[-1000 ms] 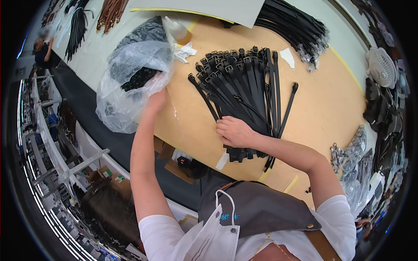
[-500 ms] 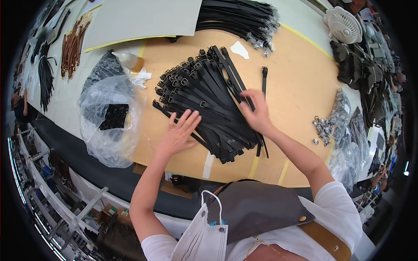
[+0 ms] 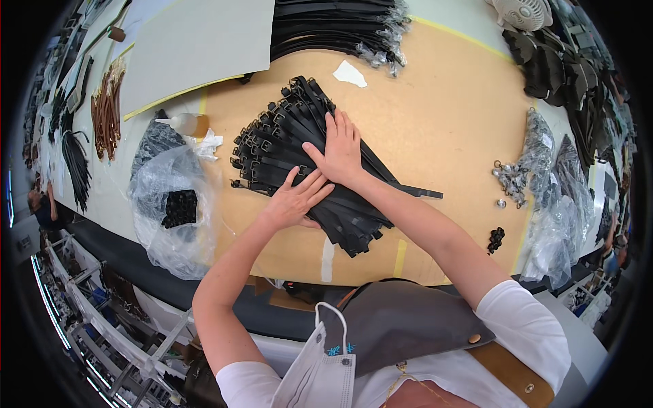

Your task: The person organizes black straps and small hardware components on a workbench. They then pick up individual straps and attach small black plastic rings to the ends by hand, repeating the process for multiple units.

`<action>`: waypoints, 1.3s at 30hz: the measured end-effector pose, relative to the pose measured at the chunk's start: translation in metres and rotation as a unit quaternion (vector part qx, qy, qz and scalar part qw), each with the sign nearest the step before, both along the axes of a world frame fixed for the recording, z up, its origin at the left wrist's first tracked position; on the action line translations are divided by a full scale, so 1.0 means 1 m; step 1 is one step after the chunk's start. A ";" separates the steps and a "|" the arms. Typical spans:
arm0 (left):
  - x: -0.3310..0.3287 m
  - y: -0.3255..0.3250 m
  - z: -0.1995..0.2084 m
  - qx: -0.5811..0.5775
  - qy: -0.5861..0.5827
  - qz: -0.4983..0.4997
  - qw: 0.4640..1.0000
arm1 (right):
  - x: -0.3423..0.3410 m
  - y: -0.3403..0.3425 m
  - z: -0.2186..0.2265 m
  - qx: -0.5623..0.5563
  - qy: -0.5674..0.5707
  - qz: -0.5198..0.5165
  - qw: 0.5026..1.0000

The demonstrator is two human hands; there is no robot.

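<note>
A fanned pile of black buckled straps [image 3: 272, 166] lies on the tan-covered table, buckles toward the far left and strap ends toward me. My left hand [image 3: 298, 198] rests on the near part of the pile, fingers stretched out. Farther up, my right hand [image 3: 339, 148] lies with spread fingers on the pile's right side. The two hands almost touch. From under my right forearm one strap end [image 3: 423, 193] sticks out to the right. Parts of the straps are hidden beneath both hands and the right forearm.
A clear plastic bag [image 3: 170, 231] with black pieces stands left, beside a bottle of amber liquid [image 3: 194, 125]. More black straps [image 3: 333, 30] and a grey board [image 3: 204, 47] lie at the back. Metal fittings [image 3: 510, 180], small black pieces [image 3: 496, 239] and plastic bags [image 3: 551, 231] sit right.
My right hand has moved left from the pile's right edge onto the straps and lies flat. The loose straps on the right are drawn in. My left hand stays on the pile.
</note>
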State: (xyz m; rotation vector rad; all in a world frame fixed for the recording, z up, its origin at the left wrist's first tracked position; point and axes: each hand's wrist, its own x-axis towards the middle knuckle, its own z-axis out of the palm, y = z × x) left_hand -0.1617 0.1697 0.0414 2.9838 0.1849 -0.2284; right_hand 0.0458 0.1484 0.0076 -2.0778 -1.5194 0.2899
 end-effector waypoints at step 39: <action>0.158 -0.180 -0.051 0.154 -0.120 0.254 0.947 | 0.131 -0.056 0.011 -0.009 0.115 0.365 0.924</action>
